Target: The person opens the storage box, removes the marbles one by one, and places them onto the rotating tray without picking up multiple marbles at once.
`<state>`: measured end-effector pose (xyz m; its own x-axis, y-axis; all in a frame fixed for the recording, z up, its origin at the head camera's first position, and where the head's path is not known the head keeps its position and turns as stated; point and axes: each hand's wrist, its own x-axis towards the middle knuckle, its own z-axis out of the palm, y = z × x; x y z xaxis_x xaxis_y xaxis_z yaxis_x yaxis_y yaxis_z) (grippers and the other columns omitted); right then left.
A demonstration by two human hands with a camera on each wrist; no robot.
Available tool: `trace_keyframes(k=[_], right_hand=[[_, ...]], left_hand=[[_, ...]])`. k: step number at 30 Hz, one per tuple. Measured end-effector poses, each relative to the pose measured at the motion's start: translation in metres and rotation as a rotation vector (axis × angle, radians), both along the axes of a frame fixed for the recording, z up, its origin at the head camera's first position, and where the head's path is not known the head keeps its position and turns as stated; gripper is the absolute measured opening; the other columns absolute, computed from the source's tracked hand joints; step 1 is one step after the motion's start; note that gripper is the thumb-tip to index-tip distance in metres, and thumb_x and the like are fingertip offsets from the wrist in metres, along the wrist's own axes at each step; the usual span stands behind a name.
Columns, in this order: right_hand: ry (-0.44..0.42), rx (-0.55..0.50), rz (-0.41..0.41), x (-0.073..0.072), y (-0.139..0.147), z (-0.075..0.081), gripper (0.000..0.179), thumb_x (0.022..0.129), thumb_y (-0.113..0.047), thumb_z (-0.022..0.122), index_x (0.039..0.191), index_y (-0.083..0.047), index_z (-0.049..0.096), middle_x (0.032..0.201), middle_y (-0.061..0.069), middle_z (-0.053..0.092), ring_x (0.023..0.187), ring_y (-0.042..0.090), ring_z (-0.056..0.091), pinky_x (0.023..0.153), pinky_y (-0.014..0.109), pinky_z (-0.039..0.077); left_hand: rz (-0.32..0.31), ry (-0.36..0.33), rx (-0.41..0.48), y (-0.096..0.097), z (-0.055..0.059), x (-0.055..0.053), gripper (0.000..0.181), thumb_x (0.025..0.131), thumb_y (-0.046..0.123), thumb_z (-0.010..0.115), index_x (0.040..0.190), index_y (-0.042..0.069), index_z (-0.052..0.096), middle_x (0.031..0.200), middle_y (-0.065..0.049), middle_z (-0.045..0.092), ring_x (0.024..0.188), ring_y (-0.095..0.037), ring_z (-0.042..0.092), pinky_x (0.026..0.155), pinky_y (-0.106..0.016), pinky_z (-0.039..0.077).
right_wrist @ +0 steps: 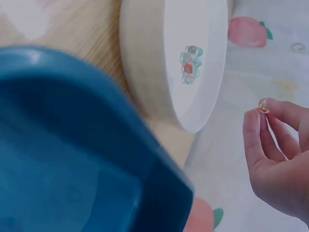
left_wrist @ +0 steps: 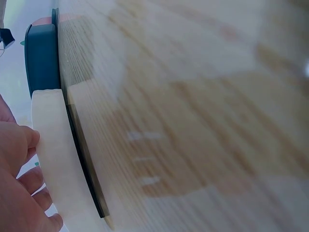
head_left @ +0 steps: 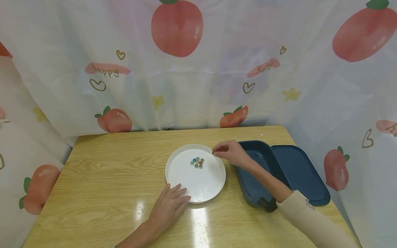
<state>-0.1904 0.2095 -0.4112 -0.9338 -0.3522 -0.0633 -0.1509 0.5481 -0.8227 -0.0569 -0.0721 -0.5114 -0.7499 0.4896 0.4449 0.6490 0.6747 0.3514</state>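
A round white tray (head_left: 201,186) lies on the wooden table, with a small cluster of glass marbles (head_left: 197,162) near its middle, among them green, blue and red ones. My left hand (head_left: 169,204) rests on the tray's near-left rim with its fingers spread; the left wrist view shows the fingers (left_wrist: 42,198) over the tray's side wall. Above the tray's right rim is my right hand (head_left: 232,153), pinching a clear marble with an orange-red streak (right_wrist: 263,106) between thumb and fingertips.
Right of the tray stands a deep dark blue box (head_left: 255,151), partly under my right forearm. A flat blue lid (head_left: 299,172) lies beside it on the right. A printed white curtain (head_left: 186,89) hangs behind the wooden table (head_left: 108,179).
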Motion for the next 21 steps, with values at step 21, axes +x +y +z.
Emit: trace_keyframes(k=[21], right_hand=[[-0.004, 0.13, -0.017, -0.028, -0.044, -0.028, 0.013, 0.093, -0.007, 0.069, 0.104, -0.002, 0.075, 0.093, 0.003, 0.073, 0.091, 0.02, 0.069, 0.077, 0.033, 0.055]], left_hand=[[-0.012, 0.002, 0.007, -0.003, -0.001, -0.001, 0.012, 0.091, 0.017, 0.073, 0.102, 0.018, 0.079, 0.119, -0.006, 0.071, 0.121, -0.031, 0.06, 0.104, -0.061, 0.039]])
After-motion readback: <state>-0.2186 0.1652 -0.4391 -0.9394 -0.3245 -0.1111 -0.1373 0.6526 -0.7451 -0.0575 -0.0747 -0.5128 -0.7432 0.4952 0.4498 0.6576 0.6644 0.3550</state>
